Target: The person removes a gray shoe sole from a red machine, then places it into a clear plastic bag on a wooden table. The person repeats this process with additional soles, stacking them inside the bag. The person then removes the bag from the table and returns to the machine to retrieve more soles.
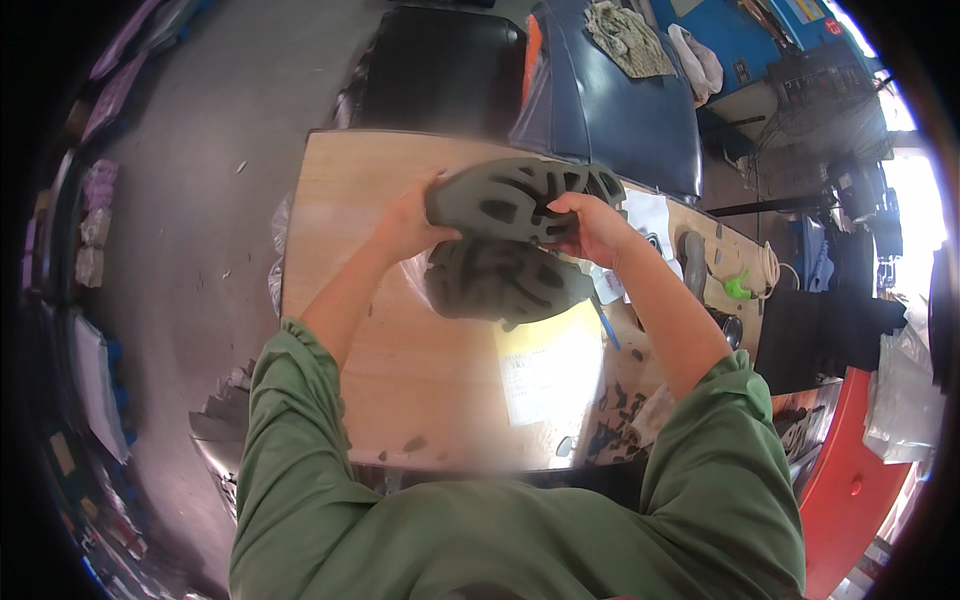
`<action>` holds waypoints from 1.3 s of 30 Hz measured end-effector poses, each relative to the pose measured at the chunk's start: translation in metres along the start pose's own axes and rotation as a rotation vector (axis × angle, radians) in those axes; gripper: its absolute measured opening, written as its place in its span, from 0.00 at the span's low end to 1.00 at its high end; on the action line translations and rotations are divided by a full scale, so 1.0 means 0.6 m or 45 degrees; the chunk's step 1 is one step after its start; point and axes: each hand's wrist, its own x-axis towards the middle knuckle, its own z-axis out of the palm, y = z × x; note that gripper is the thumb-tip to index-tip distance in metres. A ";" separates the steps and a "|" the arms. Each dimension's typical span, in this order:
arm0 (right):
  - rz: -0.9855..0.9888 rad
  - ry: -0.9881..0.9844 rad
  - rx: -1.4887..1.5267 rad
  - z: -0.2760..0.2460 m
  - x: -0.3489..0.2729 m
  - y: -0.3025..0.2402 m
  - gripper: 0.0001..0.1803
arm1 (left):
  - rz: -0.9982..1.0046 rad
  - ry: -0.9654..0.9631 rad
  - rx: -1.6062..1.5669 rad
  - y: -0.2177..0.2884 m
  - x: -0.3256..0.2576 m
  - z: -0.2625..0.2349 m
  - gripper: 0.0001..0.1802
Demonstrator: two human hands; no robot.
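Observation:
Both hands hold a dark grey slotted piece (465, 200), foam-like, with curved cut-outs, above the wooden table (390, 350). My left hand (408, 222) grips its left end, thumb below and fingers behind. My right hand (592, 228) closes on the right part, its thumb across the front. Just beneath lies a second, similar dark slotted piece (470, 290), partly overlapped by the held one. Whether the two are joined, I cannot tell. Some clear plastic shows beside the lower piece's left edge.
A yellow and white printed sheet (545, 370) lies near the table's front, with a blue pen (607, 325) and dark scraps (620, 415) to its right. Beyond the far edge stand a black padded seat (440, 75) and a blue one (625, 110). A red panel (845, 490) is at right.

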 end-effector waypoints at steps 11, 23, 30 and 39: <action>0.024 0.015 0.111 0.005 0.003 0.005 0.18 | -0.011 -0.204 0.079 -0.003 0.016 -0.023 0.52; -0.015 0.020 0.075 0.019 -0.005 0.008 0.19 | -0.039 -0.012 0.009 -0.021 0.011 0.007 0.42; -0.047 0.007 0.211 0.024 -0.027 0.000 0.20 | -0.004 0.032 0.087 -0.016 -0.001 0.009 0.49; -0.631 0.579 0.174 -0.012 -0.131 0.123 0.24 | -0.105 0.318 -0.221 0.000 -0.080 0.051 0.35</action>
